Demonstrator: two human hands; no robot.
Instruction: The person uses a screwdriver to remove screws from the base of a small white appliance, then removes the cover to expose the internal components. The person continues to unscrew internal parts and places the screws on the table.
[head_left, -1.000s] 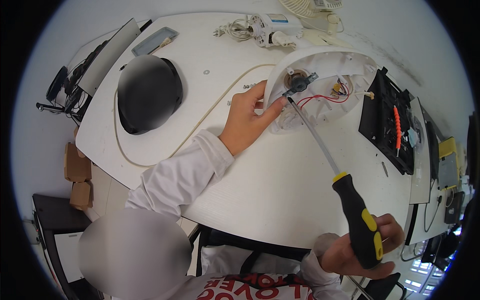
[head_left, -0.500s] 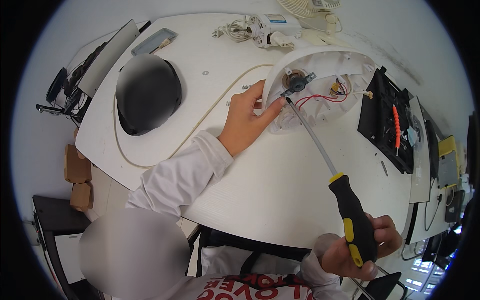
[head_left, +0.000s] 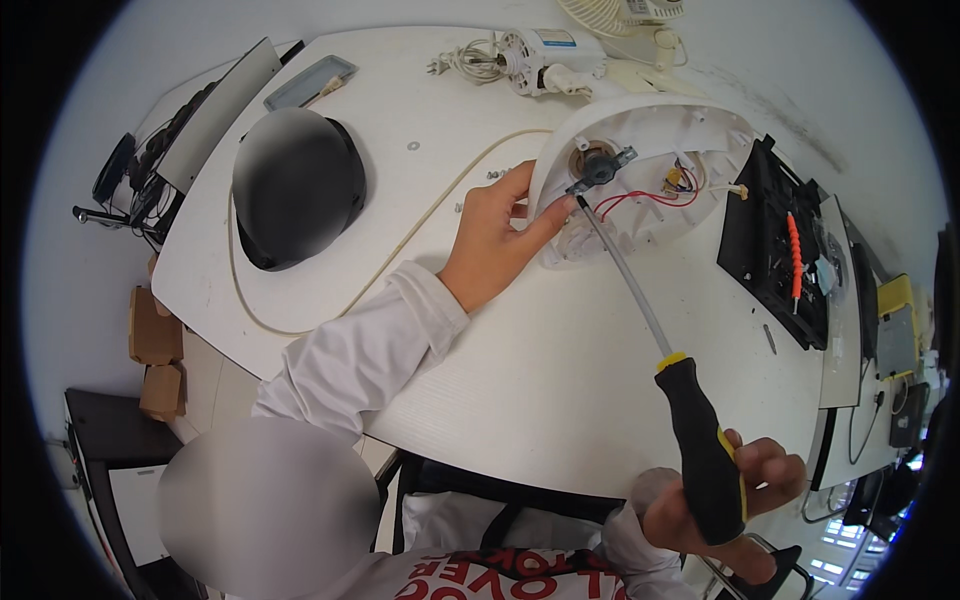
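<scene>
Rolled since half a second ago, the screwdriver (head_left: 695, 430) lies loosely in the half-curled right hand (head_left: 672, 515), tip at the grey bracket (head_left: 600, 170) inside the white housing (head_left: 660, 130) the left hand (head_left: 495, 235) pinches on the table (head_left: 560, 380), apparently mid-turn, calling for steady alignment.

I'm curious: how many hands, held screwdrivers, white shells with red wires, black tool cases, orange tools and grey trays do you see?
Hands: 2 (left, right)
Held screwdriver: 1
White shell: 1
Tool case: 1
Orange tool: 1
Grey tray: 1
Total: 7
</scene>
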